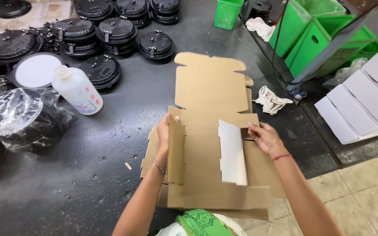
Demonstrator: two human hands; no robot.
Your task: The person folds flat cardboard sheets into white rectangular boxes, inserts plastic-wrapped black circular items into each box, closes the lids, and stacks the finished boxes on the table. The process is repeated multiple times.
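cardboard box blank [211, 175], a flat die-cut corrugated sheet, lies on the dark worktop [88, 175] at the near edge, directly in front of the person, on top of further flat blanks. left hand [164, 131] grips the left side flap and holds it upright, fingers curled over its top edge; right hand [263, 136] pinches the right flap, whose white face stands raised. both walls are held up at once, apparently so the tray keeps its shape. far lid panel [211, 85] lies flat, pointing away. left of the blank sit a white plastic bottle [77, 89], on its side, and a crumpled clear bag [18, 116]; stacked black round lamp housings [110, 32] crowd the far left. rags [270, 100], green bins [316, 39] and white folded boxes [364, 102] lie to the right, well apart.
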